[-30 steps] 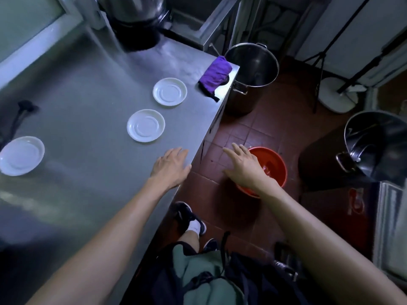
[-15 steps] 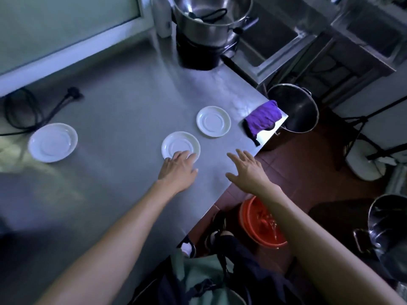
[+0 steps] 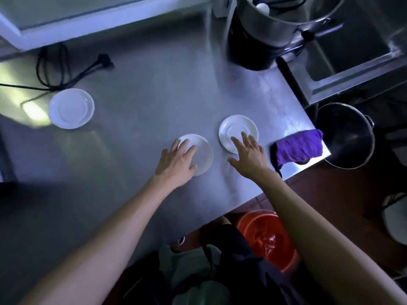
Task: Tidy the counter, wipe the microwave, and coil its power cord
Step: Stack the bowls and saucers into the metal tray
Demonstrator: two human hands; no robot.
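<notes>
Three white saucers lie on the steel counter. My left hand rests spread over the near saucer, fingers apart. My right hand reaches over the edge of the middle saucer, fingers spread, holding nothing. The third saucer sits far left. A black power cord with its plug lies loosely looped at the back left. A purple cloth lies on the counter's right corner. The microwave is out of view.
A large steel pot on a black base stands at the back of the counter. A steel sink is at the right. On the floor are a steel stockpot and a red bucket.
Both hands have moved forward over the counter. My left hand now covers the near saucer and my right hand has reached the middle saucer. The view has shifted further over the counter.
</notes>
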